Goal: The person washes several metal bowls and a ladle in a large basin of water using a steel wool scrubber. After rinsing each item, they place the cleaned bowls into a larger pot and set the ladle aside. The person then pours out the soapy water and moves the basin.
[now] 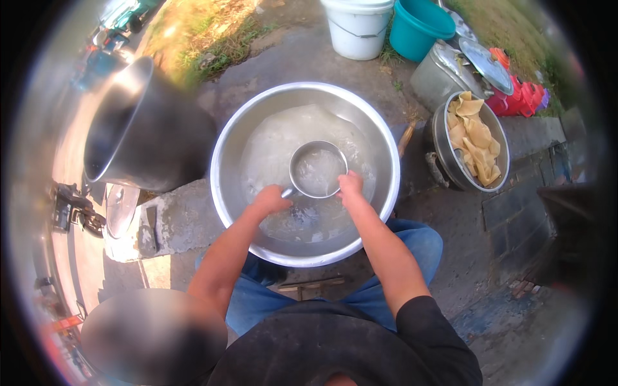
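A wide aluminium basin [304, 261] stands in front of me between my knees, with cloudy water [273, 144] in it. Inside it is a small round metal pan [318, 196] with a short handle. My left hand [274, 199] is closed around that handle, on the pan's lower left side. At the opposite side, the fingers of my right hand [351, 185] pinch the pan's rim. Water shows within the pan's rim, but how deep the pan sits cannot be told.
A large metal pot [164, 140] lies tilted at left, beside a concrete ledge [188, 222]. Behind the basin stand a white bucket [359, 34] and a teal tub [415, 36]. At right are a lidded metal pot [427, 79] and a pot holding tan, sheet-like pieces [475, 135].
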`<action>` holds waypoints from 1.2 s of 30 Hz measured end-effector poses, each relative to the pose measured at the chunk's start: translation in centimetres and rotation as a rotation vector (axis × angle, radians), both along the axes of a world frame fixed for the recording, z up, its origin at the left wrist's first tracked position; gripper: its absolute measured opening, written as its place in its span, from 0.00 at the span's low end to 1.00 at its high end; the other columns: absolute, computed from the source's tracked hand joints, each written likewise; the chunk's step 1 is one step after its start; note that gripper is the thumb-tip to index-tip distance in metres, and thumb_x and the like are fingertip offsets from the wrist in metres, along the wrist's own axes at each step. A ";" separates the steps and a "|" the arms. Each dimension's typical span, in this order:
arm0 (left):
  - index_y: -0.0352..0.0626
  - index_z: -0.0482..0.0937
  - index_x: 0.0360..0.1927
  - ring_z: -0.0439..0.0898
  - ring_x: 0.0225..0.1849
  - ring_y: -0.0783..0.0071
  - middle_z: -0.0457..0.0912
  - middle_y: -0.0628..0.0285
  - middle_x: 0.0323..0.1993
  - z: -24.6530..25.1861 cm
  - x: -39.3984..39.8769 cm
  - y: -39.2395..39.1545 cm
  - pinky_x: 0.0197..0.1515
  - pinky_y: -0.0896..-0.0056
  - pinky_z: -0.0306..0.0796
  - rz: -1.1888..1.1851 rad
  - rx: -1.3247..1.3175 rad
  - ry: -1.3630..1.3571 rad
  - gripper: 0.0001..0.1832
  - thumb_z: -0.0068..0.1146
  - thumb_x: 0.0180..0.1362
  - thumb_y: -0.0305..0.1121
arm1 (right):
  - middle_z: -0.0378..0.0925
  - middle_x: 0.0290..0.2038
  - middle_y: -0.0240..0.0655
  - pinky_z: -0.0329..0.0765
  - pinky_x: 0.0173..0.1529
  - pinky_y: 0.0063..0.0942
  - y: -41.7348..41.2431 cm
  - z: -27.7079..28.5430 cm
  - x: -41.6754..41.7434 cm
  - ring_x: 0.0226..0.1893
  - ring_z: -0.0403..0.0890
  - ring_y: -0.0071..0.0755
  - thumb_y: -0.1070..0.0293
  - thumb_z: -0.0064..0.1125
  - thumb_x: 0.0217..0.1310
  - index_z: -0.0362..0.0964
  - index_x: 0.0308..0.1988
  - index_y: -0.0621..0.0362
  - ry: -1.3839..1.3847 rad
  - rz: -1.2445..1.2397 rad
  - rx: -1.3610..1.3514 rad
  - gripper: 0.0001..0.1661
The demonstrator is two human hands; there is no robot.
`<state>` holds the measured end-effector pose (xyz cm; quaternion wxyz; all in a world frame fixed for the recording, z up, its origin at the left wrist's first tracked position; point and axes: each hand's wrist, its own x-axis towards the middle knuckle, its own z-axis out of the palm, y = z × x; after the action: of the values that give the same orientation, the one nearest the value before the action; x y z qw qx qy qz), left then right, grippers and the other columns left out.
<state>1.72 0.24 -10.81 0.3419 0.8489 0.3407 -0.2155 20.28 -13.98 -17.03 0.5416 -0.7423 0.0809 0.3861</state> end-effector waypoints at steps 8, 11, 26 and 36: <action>0.34 0.75 0.33 0.75 0.19 0.66 0.77 0.56 0.21 3.1 0.9 2.6 0.23 0.62 0.70 0.263 -0.255 0.041 0.17 0.61 0.57 0.42 | 0.79 0.34 0.40 0.77 0.27 0.34 1.0 -2.0 -1.4 0.24 0.81 0.38 0.66 0.51 0.61 0.70 0.49 0.60 0.136 0.154 0.011 0.17; 0.36 0.74 0.46 0.81 0.29 0.53 0.81 0.50 0.28 4.5 0.8 2.2 0.36 0.54 0.74 0.157 0.175 -0.022 0.20 0.58 0.59 0.42 | 0.80 0.36 0.46 0.77 0.28 0.33 1.8 -2.5 -1.3 0.32 0.84 0.45 0.65 0.51 0.61 0.73 0.44 0.63 -0.031 0.213 -0.023 0.15; 0.49 0.66 0.61 0.79 0.46 0.45 0.78 0.45 0.46 6.2 2.0 1.1 0.48 0.49 0.72 0.256 0.340 -0.100 0.25 0.53 0.62 0.42 | 0.79 0.43 0.47 0.77 0.45 0.40 -0.3 -1.8 1.3 0.40 0.80 0.43 0.70 0.48 0.60 0.74 0.41 0.65 0.603 -0.537 0.652 0.13; 0.47 0.66 0.63 0.78 0.51 0.44 0.80 0.43 0.44 4.5 2.9 0.5 0.53 0.50 0.69 0.261 0.252 -0.136 0.26 0.48 0.65 0.47 | 0.83 0.40 0.41 0.75 0.50 0.29 7.6 6.2 0.6 0.43 0.82 0.36 0.65 0.52 0.63 0.78 0.45 0.66 -0.402 0.283 0.605 0.18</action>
<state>4.66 0.77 -6.34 0.2800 0.8463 0.4482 -0.0672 20.90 -6.36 -10.82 0.6824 -0.6140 -0.2474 0.3101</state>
